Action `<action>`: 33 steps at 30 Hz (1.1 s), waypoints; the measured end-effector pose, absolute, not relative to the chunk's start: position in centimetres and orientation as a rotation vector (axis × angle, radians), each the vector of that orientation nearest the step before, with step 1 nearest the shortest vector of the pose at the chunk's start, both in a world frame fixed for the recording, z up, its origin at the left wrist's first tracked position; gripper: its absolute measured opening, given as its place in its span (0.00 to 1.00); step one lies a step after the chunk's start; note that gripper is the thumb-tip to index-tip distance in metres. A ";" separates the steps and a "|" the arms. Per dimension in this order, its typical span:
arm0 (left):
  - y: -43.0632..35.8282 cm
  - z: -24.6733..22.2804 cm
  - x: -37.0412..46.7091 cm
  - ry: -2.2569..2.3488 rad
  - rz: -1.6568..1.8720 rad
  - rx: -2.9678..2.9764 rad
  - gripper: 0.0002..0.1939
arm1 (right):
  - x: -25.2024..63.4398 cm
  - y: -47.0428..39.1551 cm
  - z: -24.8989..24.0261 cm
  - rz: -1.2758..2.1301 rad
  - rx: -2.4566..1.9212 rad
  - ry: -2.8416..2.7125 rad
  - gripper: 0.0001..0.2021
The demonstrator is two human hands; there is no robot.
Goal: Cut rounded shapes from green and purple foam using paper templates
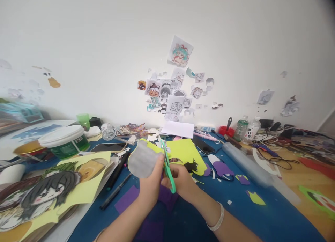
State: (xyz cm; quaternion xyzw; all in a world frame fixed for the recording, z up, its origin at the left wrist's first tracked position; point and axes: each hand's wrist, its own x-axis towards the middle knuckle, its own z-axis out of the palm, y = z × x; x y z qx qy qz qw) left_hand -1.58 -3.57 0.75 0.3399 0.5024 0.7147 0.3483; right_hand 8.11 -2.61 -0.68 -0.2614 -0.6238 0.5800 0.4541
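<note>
My left hand [151, 182] is closed on a rounded grey cutout [143, 161] with a thin yellow-green edge, thumb on its face. My right hand [181, 182] grips teal-green scissors [170, 175], their blades pointing up and away beside the left thumb. The blades stand against a yellow-green strip along the cutout's top edge. Just beyond my right hand is a yellow-green sheet [184, 147] with a ragged dark gap; whether it is joined to the cutout I cannot tell. Purple sheets [128, 198] lie beneath my forearms.
On the blue mat [199, 217] are pens [115, 191], a phone [108, 147], scraps [255, 198] and a clear roll [247, 165]. Character cutouts [49, 189] lie at left by a white-lidded tub [65, 140]. Bottles [252, 130] stand at back right. Drawings [180, 53] hang on the wall.
</note>
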 end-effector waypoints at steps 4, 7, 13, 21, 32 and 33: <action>-3.6 0.5 -1.6 1.286 1.822 0.934 0.18 | 8.3 -2.5 -0.8 1.346 -0.691 -1.606 0.21; -3.7 0.6 -1.7 1.282 1.794 0.981 0.18 | 8.7 -2.4 -0.8 1.292 -0.718 -1.652 0.22; -4.0 1.8 -1.6 1.297 1.732 1.005 0.16 | 9.4 -2.2 -0.7 1.242 -0.786 -1.696 0.21; -4.1 1.2 -1.8 1.283 1.731 1.000 0.16 | 9.2 -2.4 -0.9 1.171 -0.815 -1.694 0.19; -4.6 0.1 -0.9 1.102 1.800 0.885 0.18 | 8.7 -2.9 -1.1 1.213 -0.689 -1.667 0.21; -4.6 0.0 -0.8 1.091 1.796 0.877 0.18 | 8.7 -2.9 -1.1 1.222 -0.682 -1.654 0.22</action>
